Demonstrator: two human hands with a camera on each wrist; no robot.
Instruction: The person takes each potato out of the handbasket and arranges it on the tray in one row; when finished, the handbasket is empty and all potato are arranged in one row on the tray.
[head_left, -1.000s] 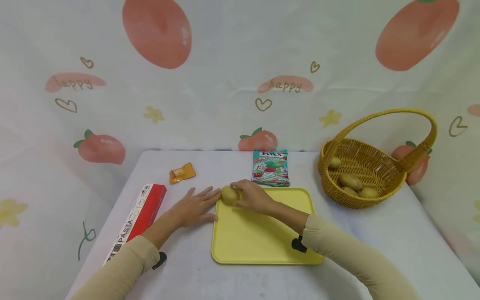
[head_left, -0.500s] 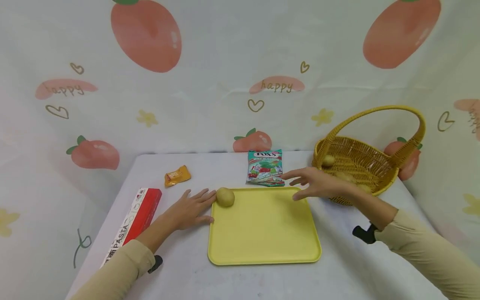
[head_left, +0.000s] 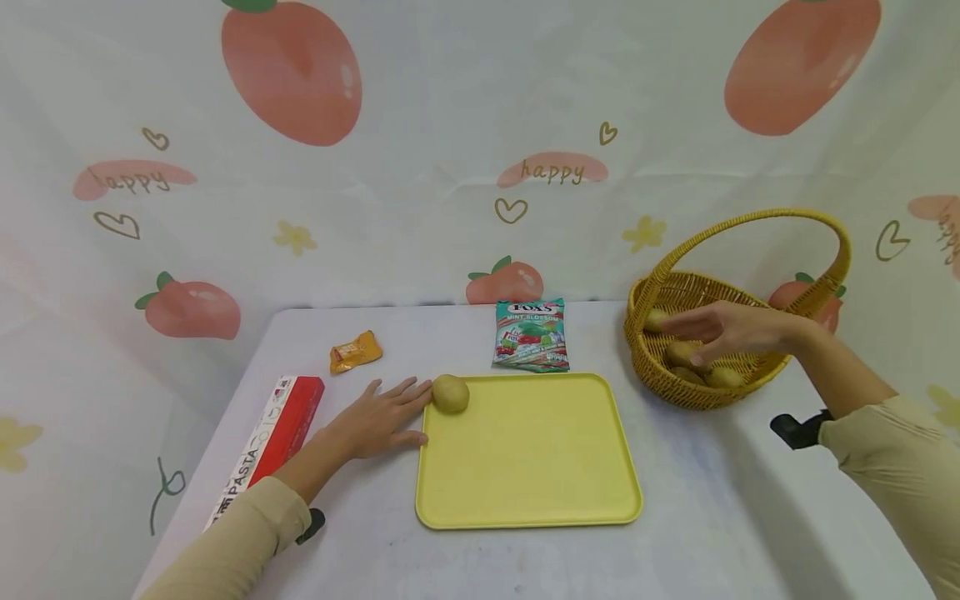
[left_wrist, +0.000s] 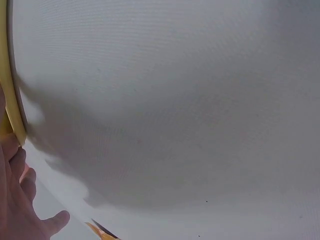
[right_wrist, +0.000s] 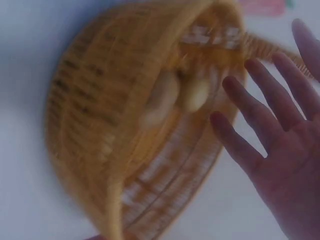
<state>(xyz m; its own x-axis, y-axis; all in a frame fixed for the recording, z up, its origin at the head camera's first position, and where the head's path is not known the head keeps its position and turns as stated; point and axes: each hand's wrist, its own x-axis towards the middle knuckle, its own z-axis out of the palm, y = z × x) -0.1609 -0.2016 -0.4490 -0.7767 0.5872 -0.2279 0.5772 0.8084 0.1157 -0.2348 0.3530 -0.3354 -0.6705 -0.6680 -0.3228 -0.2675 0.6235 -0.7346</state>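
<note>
One potato lies in the far left corner of a yellow tray. Beside that corner my left hand rests with spread fingers, its fingertips at the tray's left rim. My right hand hovers over a wicker basket with its fingers extended and nothing in them. Several potatoes sit inside the basket, among them one potato near the front wall and another potato at the left. In the right wrist view, blurred, the fingers are spread beside the basket's opening.
Behind the tray lies a green candy bag. An orange packet is at the back left, and a red and white pasta box lies left of my left arm. The basket's tall handle arches over its opening.
My right hand has let go of the potato on the tray and moved right, over the basket. The left hand stays by the tray's rim. The head view has shifted slightly.
</note>
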